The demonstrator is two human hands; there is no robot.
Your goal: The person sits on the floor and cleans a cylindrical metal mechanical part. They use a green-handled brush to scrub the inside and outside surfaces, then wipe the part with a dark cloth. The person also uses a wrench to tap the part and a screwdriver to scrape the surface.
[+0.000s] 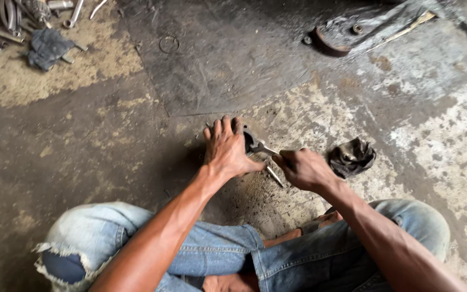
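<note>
I sit cross-legged on a stained concrete floor. My left hand (226, 147) presses down on a dark metal part (248, 137), which it mostly hides. My right hand (305, 168) is shut on the handle of a metal wrench (263, 147); the wrench head reaches left to the part, right beside my left thumb. A thin metal rod or bolt (275, 177) lies on the floor just below the two hands.
A crumpled dark rag (352, 157) lies right of my right hand. A pile of wrenches (12, 19) and a blue-grey cloth (47, 47) sit at the far left. A dark rubber mat (217, 54) covers the floor ahead; greasy metal parts (352, 32) lie far right.
</note>
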